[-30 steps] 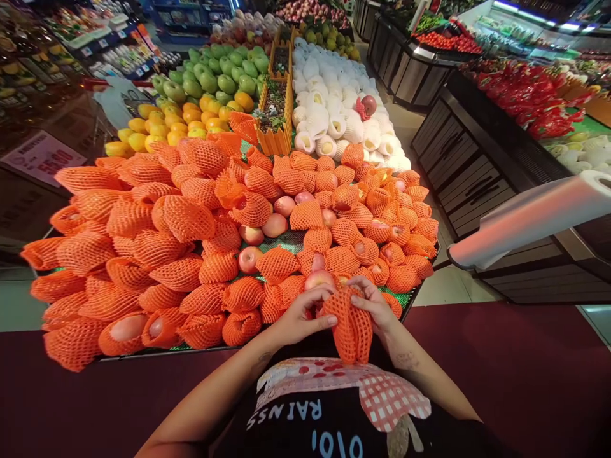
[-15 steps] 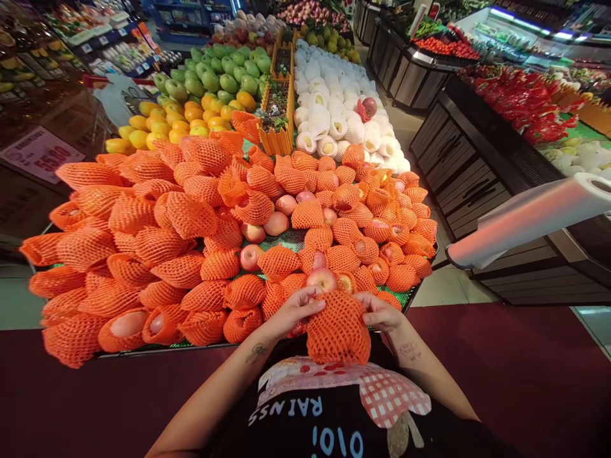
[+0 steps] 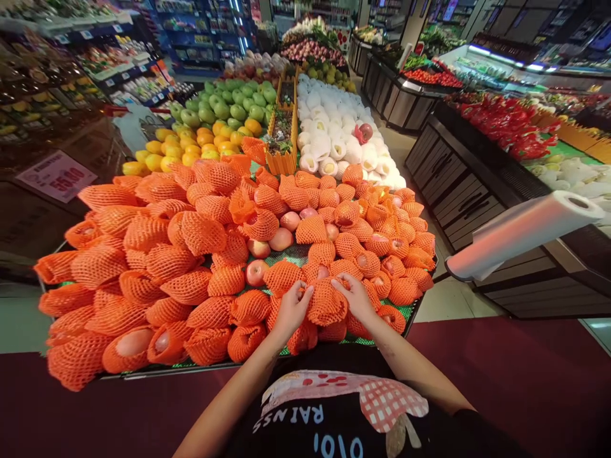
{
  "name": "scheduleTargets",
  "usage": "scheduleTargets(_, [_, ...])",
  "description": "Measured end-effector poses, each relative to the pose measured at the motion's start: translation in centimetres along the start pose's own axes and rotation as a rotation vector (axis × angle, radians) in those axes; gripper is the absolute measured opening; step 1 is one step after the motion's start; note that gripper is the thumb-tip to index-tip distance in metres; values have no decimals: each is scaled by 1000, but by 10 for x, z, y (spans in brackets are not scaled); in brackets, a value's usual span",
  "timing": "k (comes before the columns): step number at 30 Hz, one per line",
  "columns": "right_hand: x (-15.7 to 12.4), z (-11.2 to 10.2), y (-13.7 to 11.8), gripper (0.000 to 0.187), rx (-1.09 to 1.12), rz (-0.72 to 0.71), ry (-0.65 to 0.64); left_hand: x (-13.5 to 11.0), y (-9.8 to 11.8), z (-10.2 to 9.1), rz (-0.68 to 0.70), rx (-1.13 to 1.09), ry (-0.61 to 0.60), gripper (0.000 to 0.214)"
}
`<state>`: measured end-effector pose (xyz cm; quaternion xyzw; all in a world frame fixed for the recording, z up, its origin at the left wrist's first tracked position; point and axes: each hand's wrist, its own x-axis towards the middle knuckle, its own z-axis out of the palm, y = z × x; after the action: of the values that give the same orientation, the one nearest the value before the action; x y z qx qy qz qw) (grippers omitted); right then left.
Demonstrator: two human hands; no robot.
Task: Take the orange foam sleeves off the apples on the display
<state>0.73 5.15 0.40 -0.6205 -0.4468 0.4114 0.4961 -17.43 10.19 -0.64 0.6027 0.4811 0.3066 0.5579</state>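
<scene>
At lower centre of the frame, the left hand [image 3: 290,310] and right hand [image 3: 358,300] pinch an orange foam net sleeve [image 3: 327,305] between them.

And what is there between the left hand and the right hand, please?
In the head view, an orange foam net sleeve lies between the left hand and the right hand; whether both grip it is unclear.

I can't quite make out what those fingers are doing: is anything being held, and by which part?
The left hand and right hand appear to pinch an orange foam net by opposite sides of its far edge.
</scene>
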Motion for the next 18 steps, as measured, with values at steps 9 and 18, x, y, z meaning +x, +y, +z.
scheduleTargets(9, [20, -4, 13, 50, 111, 114, -190, 7, 1, -2, -32, 326, -40, 26])
scheduleTargets(18, [-18, -4, -25, 43, 431, 280, -191, -32, 18, -6, 11, 12, -29, 31])
